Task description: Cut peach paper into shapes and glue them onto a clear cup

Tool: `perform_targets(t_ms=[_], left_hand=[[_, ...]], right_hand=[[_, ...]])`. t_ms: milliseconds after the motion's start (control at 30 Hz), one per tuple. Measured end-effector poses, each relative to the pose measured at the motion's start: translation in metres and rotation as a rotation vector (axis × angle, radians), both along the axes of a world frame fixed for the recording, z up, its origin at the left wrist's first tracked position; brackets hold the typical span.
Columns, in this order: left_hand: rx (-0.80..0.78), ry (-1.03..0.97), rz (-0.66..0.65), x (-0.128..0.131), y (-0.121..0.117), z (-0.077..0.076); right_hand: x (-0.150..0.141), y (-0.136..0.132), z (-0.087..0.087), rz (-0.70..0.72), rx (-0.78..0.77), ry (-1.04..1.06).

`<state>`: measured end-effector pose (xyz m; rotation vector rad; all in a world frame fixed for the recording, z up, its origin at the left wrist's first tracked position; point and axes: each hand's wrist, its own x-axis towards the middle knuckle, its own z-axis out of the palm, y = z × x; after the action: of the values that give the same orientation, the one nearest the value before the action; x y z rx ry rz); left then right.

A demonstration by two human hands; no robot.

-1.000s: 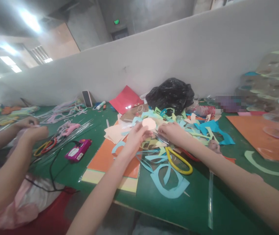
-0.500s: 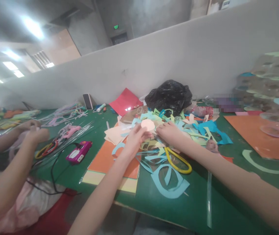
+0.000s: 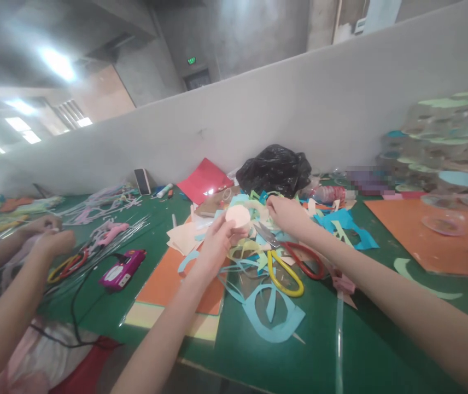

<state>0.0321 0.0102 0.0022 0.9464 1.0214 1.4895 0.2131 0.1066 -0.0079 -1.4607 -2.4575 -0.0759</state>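
Note:
A pale peach paper circle (image 3: 238,216) is pinched in my left hand (image 3: 216,241), fingers closed at its lower edge, above the scrap pile. My right hand (image 3: 286,213) has its fingers curled down among the cut paper scraps. A curved pale green paper strip (image 3: 259,210) lies at its fingertips; whether they grip it I cannot tell. Just below, between my hands, rest scissors with one yellow handle (image 3: 286,279) and one red handle (image 3: 305,261), blades partly over the scraps. Closer to me lies a light blue paper offcut (image 3: 273,323) with a cut-out middle.
Orange sheets (image 3: 164,284) lie under my left forearm. A black plastic bag (image 3: 275,169) sits behind the pile, near the wall. To the left are a purple device (image 3: 123,269) with a cable and another person's hands (image 3: 56,235). Stacked clear cups (image 3: 451,148) stand right.
My right hand has shifted away from the scissors, up over the scraps, so the red handle and blades now show. My left hand still holds the paper circle. The view has shifted slightly.

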Motion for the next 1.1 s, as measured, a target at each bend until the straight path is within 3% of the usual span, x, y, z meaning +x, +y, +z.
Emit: perform_targets(t_ms=[233,400,567,700,867,1000,1100], left_hand=[[0.018,0.072,-0.092,0.016,-0.008,0.014],[0.006,0.096,-0.245,0.035,0.005,0.022],[-0.018,0.060,-0.333,0.057,0.027,0.030],[-0.052,0.029,-0.391,0.078,0.038,0.037],[-0.052,0.029,-0.409,0.094,0.044,0.039],[-0.046,0.045,-0.374,0.086,0.045,0.032],[-0.076,0.110,-0.355,0.071,0.040,0.026]], right_hand=[[0.025,-0.005,0.001,0.167,0.005,0.003],[0.039,-0.010,0.003,0.298,0.068,0.195],[0.060,-0.011,0.007,0.433,-0.146,0.347],[0.077,-0.006,0.002,0.370,-0.150,0.494],[0.098,0.009,-0.011,0.318,-0.072,0.512],[0.126,0.015,-0.009,0.197,-0.025,0.476],[0.158,0.016,0.002,-0.014,-0.041,0.411]])
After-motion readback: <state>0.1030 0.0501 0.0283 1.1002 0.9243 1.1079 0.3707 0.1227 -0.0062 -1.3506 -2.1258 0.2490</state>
